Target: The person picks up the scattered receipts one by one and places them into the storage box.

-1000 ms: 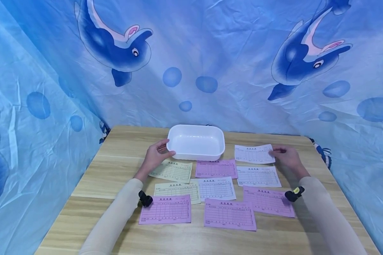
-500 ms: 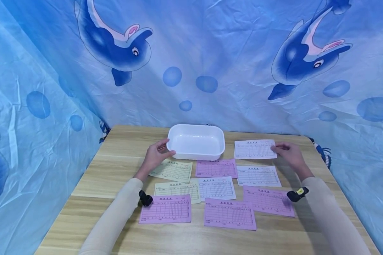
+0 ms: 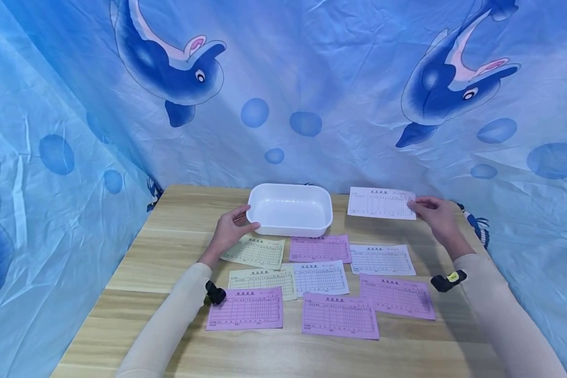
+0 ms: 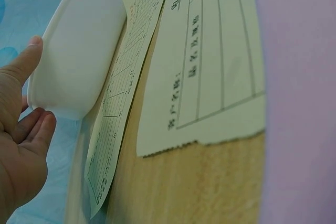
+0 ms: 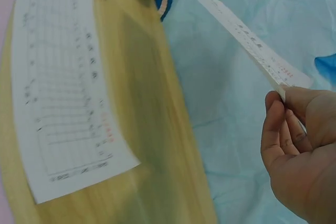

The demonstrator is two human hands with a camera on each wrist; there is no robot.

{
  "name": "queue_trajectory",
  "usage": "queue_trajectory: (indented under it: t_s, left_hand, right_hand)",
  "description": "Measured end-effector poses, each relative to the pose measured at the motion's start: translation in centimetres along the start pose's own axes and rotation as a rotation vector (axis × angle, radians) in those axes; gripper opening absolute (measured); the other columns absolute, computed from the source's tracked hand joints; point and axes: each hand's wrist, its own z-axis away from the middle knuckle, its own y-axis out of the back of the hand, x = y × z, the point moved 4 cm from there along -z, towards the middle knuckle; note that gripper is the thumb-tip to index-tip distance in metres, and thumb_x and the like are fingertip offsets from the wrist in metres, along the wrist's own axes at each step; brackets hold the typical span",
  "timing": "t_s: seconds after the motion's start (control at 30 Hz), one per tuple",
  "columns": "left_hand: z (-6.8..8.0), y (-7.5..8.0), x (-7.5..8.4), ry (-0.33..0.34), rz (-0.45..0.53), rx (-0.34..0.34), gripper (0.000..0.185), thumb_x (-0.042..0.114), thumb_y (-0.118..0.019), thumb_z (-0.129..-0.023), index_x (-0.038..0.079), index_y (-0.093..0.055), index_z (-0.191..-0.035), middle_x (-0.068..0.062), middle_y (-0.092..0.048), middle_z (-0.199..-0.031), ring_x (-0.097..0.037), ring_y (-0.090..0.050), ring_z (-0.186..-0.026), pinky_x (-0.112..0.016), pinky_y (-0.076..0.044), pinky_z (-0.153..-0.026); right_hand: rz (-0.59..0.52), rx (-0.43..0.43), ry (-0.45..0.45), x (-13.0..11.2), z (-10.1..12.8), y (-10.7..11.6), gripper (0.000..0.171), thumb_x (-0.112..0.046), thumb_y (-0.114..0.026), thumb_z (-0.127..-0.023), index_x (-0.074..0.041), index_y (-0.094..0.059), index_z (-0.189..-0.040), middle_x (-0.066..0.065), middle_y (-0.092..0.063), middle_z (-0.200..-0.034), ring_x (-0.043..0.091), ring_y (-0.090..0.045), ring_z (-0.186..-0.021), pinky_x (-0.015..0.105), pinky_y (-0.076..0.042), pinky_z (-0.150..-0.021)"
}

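nearest me on the table (image 3: pixel 123 273) i see three pink slips in a row, the middle one (image 3: pixel 339 315) closest. behind them lie a yellow slip (image 3: pixel 263 279), a white slip (image 3: pixel 321 278) overlapping it, and another white one (image 3: pixel 381 259) to the right. farther back sit a second yellow slip (image 3: pixel 255 252) and a pink one (image 3: pixel 319 248). my left hand (image 3: pixel 230 232) holds the white tray (image 3: pixel 290 210) at its left end, thumb on the near wall and fingers curled loosely round the rim. to the right, my right hand (image 3: pixel 436 214) pinches a white sheet (image 3: pixel 380 203) by its right edge between thumb and fingers, lifted off the table, just right of the tray. a blue dolphin cloth (image 3: pixel 312 79) hangs behind.
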Motion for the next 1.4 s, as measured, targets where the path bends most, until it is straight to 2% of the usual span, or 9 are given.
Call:
queue_trajectory:
  t_s: [0.13,0.37,0.6,0.93,1.07,1.23,1.4]
  left_hand:
    - [0.0,0.0,0.0,0.001,-0.010,0.002,0.077,0.030,-0.087,-0.084,0.005,-0.053,-0.148,-0.020,-0.056,-0.145,-0.034,-0.058,-0.132,-0.038,-0.054,-0.106]
    - [0.2,0.0,0.0,0.005,-0.013,-0.001,0.077,0.031,-0.087,-0.083,0.005,-0.053,-0.147,-0.020,-0.056,-0.145,-0.035,-0.057,-0.132,-0.040,-0.053,-0.108]
    - [0.1,-0.1,0.1,-0.002,-0.011,-0.007,0.080,0.034,-0.087,-0.083,0.005,-0.052,-0.148,-0.020,-0.055,-0.147,-0.035,-0.056,-0.133,-0.040,-0.053,-0.108]
    - [0.1,-0.1,0.3,-0.012,-0.006,-0.005,0.076,0.028,-0.087,-0.084,0.003,-0.053,-0.147,-0.020,-0.057,-0.144,-0.034,-0.058,-0.132,-0.035,-0.054,-0.105]
    - [0.1,0.0,0.4,-0.005,-0.012,-0.008,0.077,0.030,-0.087,-0.084,0.004,-0.052,-0.148,-0.020,-0.057,-0.144,-0.034,-0.058,-0.132,-0.036,-0.054,-0.106]
    - [0.1,0.1,0.3,0.007,-0.016,-0.003,0.079,0.032,-0.088,-0.082,0.004,-0.052,-0.148,-0.020,-0.057,-0.144,-0.035,-0.058,-0.132,-0.039,-0.053,-0.107]
    - [0.1,0.1,0.1,0.014,-0.013,-0.001,0.080,0.033,-0.088,-0.082,0.004,-0.053,-0.147,-0.020,-0.058,-0.144,-0.034,-0.058,-0.131,-0.038,-0.053,-0.107]
  right_hand:
    - [-0.044,0.019,-0.018,-1.2,-0.1,0.2,0.056,-0.042,-0.070,-0.097,0.000,-0.060,-0.132,-0.011,-0.064,-0.102,0.000,-0.063,-0.090,0.014,-0.058,-0.080]
    - [-0.044,0.020,-0.031,-3.4,-0.1,-0.3,0.063,-0.048,-0.071,-0.094,-0.001,-0.060,-0.135,-0.001,-0.064,-0.113,0.002,-0.063,-0.094,0.012,-0.058,-0.080]
    - [-0.172,0.015,-0.006,-5.7,-0.4,-1.7,0.044,-0.033,-0.076,-0.094,-0.003,-0.065,-0.125,-0.015,-0.067,-0.095,0.000,-0.065,-0.088,0.013,-0.059,-0.077]
    - [-0.439,-0.014,-0.013,-8.1,-0.3,-5.4,0.021,-0.017,-0.080,-0.091,-0.006,-0.072,-0.107,-0.011,-0.071,-0.084,0.002,-0.064,-0.076,0.013,-0.058,-0.066]
    - [-0.447,-0.019,0.003,-9.0,-0.7,-6.9,0.016,-0.016,-0.081,-0.090,-0.009,-0.074,-0.104,-0.011,-0.072,-0.082,0.001,-0.065,-0.075,0.013,-0.058,-0.066]
    - [-0.451,-0.031,0.006,-9.9,-1.5,-9.1,0.024,-0.015,-0.080,-0.091,-0.003,-0.071,-0.109,-0.011,-0.072,-0.083,0.001,-0.066,-0.078,0.013,-0.058,-0.069]
    - [-0.465,-0.058,-0.007,-10.7,-1.7,-11.3,0.030,-0.015,-0.080,-0.091,0.002,-0.071,-0.114,-0.005,-0.074,-0.090,0.003,-0.067,-0.081,0.015,-0.059,-0.070]
